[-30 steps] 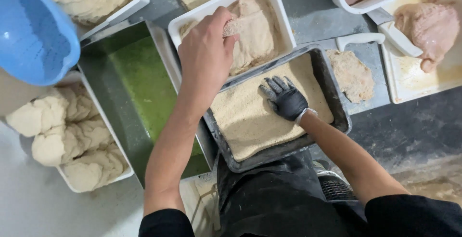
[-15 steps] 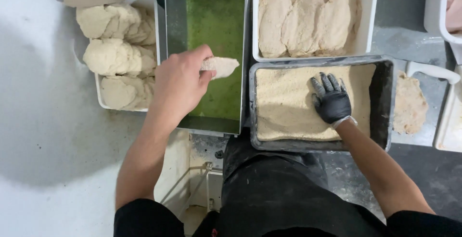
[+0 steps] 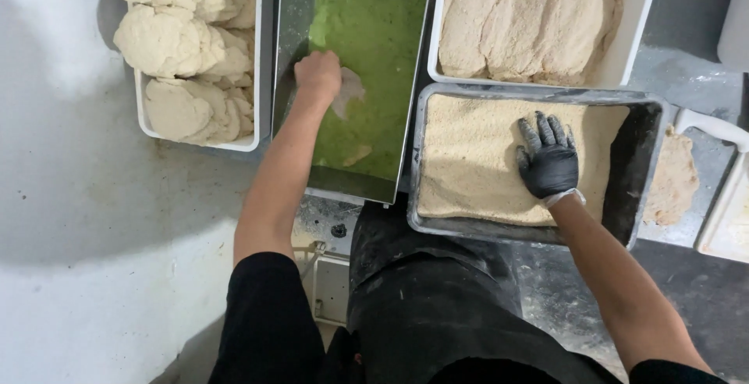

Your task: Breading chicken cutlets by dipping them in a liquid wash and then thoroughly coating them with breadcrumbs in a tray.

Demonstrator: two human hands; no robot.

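My bare left hand holds a pale floured piece of meat down in the green liquid of a steel pan. My right hand, in a black glove, lies flat with fingers spread on the breadcrumbs in a dark metal tray. Behind that tray a white tub holds several breaded cutlets. At the left a white tub holds floured pieces.
Loose crumbs lie on the counter right of the crumb tray. Part of another white tray shows at the right edge. A grey worktop spreads to the left. My dark apron fills the bottom centre.
My left hand carried the floured piece from above the pan's edge down into the green liquid. The gloved right hand stayed on the crumbs. The view shifted.
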